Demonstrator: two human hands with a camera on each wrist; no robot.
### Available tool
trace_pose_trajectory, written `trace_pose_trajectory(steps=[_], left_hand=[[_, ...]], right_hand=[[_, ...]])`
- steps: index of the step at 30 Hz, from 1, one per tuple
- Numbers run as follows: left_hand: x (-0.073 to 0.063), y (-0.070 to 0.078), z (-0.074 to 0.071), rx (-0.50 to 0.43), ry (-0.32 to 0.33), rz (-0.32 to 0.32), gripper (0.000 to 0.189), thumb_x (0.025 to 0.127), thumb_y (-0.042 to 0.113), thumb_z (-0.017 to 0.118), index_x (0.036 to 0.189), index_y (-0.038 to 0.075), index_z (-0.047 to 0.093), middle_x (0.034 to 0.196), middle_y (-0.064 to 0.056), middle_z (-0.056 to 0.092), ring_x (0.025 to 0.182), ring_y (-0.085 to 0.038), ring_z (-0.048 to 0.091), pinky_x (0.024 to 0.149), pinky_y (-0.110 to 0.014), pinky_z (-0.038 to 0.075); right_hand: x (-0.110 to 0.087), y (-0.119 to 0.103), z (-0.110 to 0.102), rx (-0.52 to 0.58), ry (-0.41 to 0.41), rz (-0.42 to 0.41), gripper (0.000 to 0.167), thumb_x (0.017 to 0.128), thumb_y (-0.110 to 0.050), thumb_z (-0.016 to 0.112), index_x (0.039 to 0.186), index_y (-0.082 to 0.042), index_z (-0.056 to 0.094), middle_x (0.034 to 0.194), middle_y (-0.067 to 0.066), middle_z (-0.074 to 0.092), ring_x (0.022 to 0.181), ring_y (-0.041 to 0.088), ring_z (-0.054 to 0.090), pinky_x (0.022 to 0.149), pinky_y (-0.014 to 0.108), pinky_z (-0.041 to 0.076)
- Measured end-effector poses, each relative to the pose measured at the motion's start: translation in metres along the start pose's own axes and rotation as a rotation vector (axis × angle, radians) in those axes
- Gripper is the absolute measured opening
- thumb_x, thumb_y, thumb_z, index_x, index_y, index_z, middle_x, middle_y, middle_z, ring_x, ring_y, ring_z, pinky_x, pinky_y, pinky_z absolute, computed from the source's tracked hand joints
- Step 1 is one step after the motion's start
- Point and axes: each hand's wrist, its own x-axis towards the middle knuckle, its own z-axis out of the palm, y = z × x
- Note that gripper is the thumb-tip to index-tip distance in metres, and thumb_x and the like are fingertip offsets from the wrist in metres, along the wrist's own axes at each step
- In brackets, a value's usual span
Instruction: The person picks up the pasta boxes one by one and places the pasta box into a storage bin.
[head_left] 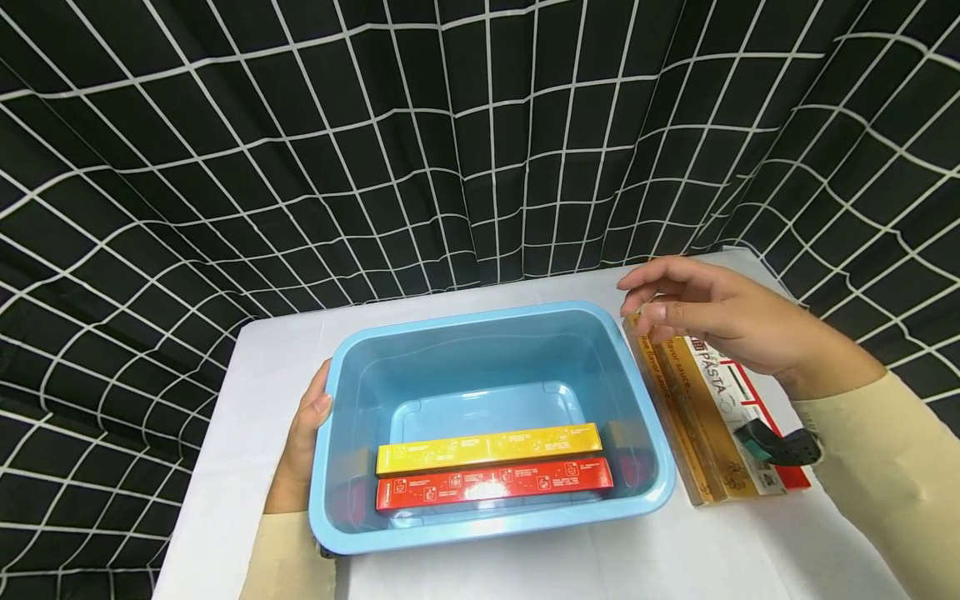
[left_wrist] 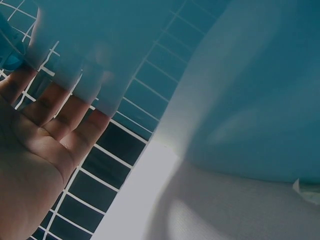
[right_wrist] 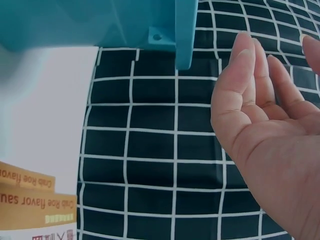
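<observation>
My left hand (head_left: 302,437) grips the left side of a light blue plastic bin (head_left: 487,321), its thumb at the rim. The left wrist view shows that hand's fingers (left_wrist: 75,122) against the bin's outer wall, seen hazily through blue. Inside the bin, along its near side, a yellow box (head_left: 487,448) and a red box (head_left: 495,485) lie side by side. My right hand (head_left: 723,312) hovers beyond the bin's right rim with loosely bent fingers and nothing in them. Below it lie brown-edged pasta boxes (head_left: 678,417), lettered "Crab Roe flavor sauce" in the right wrist view.
A white-covered table (head_left: 262,367) carries the bin and the pasta boxes. Red packaging (head_left: 793,477) shows at the right edge of those boxes. Black curtains with a white grid (head_left: 487,150) hang behind the table and at both sides.
</observation>
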Motion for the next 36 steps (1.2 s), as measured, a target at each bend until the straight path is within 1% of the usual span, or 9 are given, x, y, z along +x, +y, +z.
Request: trace_pose_trajectory(steps=[5, 8, 13, 16, 19, 25, 28, 33, 36], left_hand=[[-0.001, -0.001, -0.001, -0.003, 0.006, -0.01, 0.064, 0.104, 0.034, 0.035, 0.163, 0.011, 0.045, 0.154, -0.018, 0.052, 0.138, -0.033, 0.051, 0.109, -0.04, 0.049], [-0.001, -0.001, -0.001, 0.01, 0.009, -0.014, 0.065, 0.104, 0.035, 0.036, 0.164, 0.01, 0.044, 0.155, -0.018, 0.052, 0.139, -0.033, 0.051, 0.11, -0.04, 0.049], [0.0, -0.001, -0.002, 0.014, 0.004, -0.01, 0.065, 0.104, 0.035, 0.036, 0.164, 0.009, 0.044, 0.154, -0.019, 0.053, 0.137, -0.033, 0.052, 0.108, -0.04, 0.05], [0.0, -0.001, -0.002, 0.015, -0.006, -0.012, 0.065, 0.105, 0.036, 0.035, 0.165, 0.012, 0.044, 0.155, -0.017, 0.052, 0.138, -0.032, 0.051, 0.11, -0.039, 0.049], [0.0, -0.002, -0.002, 0.013, -0.001, -0.015, 0.065, 0.104, 0.036, 0.035, 0.164, 0.012, 0.044, 0.155, -0.016, 0.053, 0.139, -0.031, 0.051, 0.11, -0.039, 0.048], [-0.001, -0.003, -0.001, 0.001, 0.023, -0.011, 0.065, 0.103, 0.033, 0.036, 0.163, 0.009, 0.045, 0.153, -0.019, 0.053, 0.136, -0.033, 0.052, 0.108, -0.039, 0.05], [-0.001, -0.001, 0.0, 0.005, 0.015, -0.002, 0.065, 0.103, 0.033, 0.035, 0.163, 0.009, 0.045, 0.154, -0.019, 0.053, 0.136, -0.033, 0.052, 0.108, -0.038, 0.05], [-0.002, -0.001, 0.0, 0.0, -0.003, 0.009, 0.064, 0.104, 0.033, 0.034, 0.163, 0.011, 0.044, 0.154, -0.016, 0.053, 0.137, -0.031, 0.051, 0.108, -0.038, 0.05], [-0.001, -0.001, -0.001, 0.011, 0.001, 0.009, 0.064, 0.104, 0.034, 0.034, 0.163, 0.011, 0.044, 0.154, -0.016, 0.053, 0.137, -0.031, 0.051, 0.108, -0.038, 0.049]], right_hand=[[-0.002, 0.008, -0.004, -0.004, 0.001, -0.026, 0.038, 0.109, -0.001, 0.058, 0.147, -0.006, 0.059, 0.124, 0.019, 0.068, 0.104, 0.032, 0.069, 0.086, 0.038, 0.061], [-0.005, 0.014, -0.006, 0.015, 0.007, -0.019, 0.038, 0.11, 0.0, 0.056, 0.147, -0.005, 0.058, 0.125, 0.018, 0.068, 0.103, 0.031, 0.069, 0.084, 0.036, 0.061], [-0.009, 0.023, -0.008, 0.049, 0.036, 0.033, 0.038, 0.111, -0.002, 0.057, 0.149, -0.006, 0.057, 0.128, 0.017, 0.068, 0.103, 0.03, 0.069, 0.082, 0.035, 0.061], [-0.011, 0.029, -0.007, 0.035, 0.056, 0.066, 0.037, 0.112, -0.005, 0.059, 0.148, -0.008, 0.058, 0.128, 0.016, 0.068, 0.104, 0.03, 0.068, 0.084, 0.036, 0.061], [-0.014, 0.034, -0.007, 0.018, 0.068, 0.091, 0.036, 0.112, -0.008, 0.06, 0.147, -0.011, 0.059, 0.13, 0.015, 0.068, 0.106, 0.03, 0.068, 0.086, 0.037, 0.061], [-0.018, 0.043, -0.009, 0.037, 0.089, 0.13, 0.035, 0.112, -0.01, 0.06, 0.147, -0.008, 0.058, 0.132, 0.016, 0.067, 0.107, 0.03, 0.067, 0.087, 0.036, 0.06], [-0.022, 0.049, -0.01, 0.043, 0.099, 0.162, 0.036, 0.112, -0.013, 0.06, 0.148, -0.007, 0.057, 0.134, 0.014, 0.066, 0.11, 0.03, 0.067, 0.089, 0.036, 0.059], [-0.029, 0.058, -0.011, 0.039, 0.122, 0.184, 0.039, 0.112, -0.013, 0.061, 0.149, -0.003, 0.055, 0.132, 0.019, 0.065, 0.106, 0.034, 0.067, 0.091, 0.036, 0.059], [-0.033, 0.064, -0.013, 0.035, 0.141, 0.196, 0.036, 0.111, -0.011, 0.061, 0.147, -0.006, 0.056, 0.13, 0.018, 0.065, 0.106, 0.033, 0.07, 0.089, 0.035, 0.06]])
